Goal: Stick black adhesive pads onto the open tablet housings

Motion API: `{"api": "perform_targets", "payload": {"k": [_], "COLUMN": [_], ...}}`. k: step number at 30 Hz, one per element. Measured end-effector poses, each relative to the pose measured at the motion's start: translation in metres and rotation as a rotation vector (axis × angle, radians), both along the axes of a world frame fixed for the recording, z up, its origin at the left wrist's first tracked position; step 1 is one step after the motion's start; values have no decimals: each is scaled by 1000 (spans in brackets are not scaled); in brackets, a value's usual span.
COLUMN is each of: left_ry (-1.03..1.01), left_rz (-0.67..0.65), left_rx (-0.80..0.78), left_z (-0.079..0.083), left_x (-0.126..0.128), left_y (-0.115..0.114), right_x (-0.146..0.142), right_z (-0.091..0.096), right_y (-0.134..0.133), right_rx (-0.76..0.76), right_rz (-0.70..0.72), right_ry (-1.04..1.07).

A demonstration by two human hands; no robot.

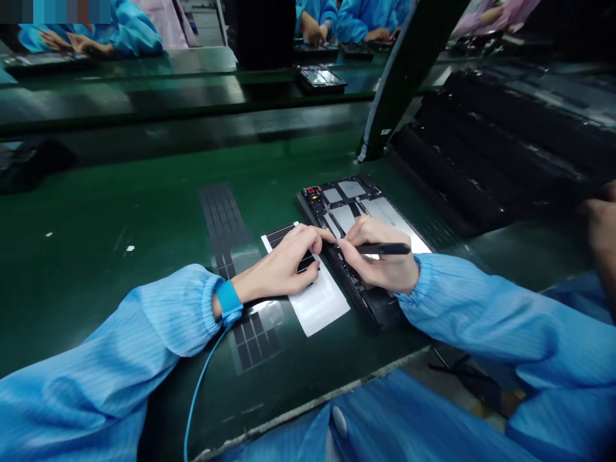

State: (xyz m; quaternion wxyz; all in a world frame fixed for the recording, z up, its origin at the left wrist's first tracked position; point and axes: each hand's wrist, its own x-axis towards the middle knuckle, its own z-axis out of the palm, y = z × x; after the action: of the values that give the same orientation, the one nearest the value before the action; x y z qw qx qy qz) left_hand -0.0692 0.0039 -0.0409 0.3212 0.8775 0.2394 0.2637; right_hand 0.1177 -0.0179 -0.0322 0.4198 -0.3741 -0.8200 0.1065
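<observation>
1 head view, facing forward-down, near hands [286, 260]

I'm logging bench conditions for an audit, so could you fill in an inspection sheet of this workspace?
Surface: green bench top, glossy.
Job's things: opened device with internals exposed; white backing sheet with black strips, beside it.
Clutter: small white scrap to the left; dark sectioned strips lying past the left hand.
Hands: left hand over the backing sheet, index finger reaching the device's edge; right hand holds a black pen-like tool, tip hidden.
Cables: blue cord from the left wristband.
Surroundings: dark stacked units at right; blue-sleeved co-workers opposite.
</observation>
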Motion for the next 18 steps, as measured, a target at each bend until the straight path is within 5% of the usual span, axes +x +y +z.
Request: {"api": "perform_targets", "payload": {"k": [7, 12, 15, 18], "left_ry": [141, 295, 238, 219], "left_rz": [-60, -95, 14, 211], "left_rx": [224, 375, 223, 59], "left_z": [0, 10, 21, 31], "left_x": [1, 4, -14, -50], "left_y": [-1, -8, -4, 2], "right_x": [5, 12, -3, -34], "right_z": [-3, 24, 45, 46], "right_y": [-3, 0, 2, -1], "right_rx": [108, 253, 195, -44], "right_rz": [-108, -223, -97, 203], "right_ry": [140, 201, 38, -56]}}
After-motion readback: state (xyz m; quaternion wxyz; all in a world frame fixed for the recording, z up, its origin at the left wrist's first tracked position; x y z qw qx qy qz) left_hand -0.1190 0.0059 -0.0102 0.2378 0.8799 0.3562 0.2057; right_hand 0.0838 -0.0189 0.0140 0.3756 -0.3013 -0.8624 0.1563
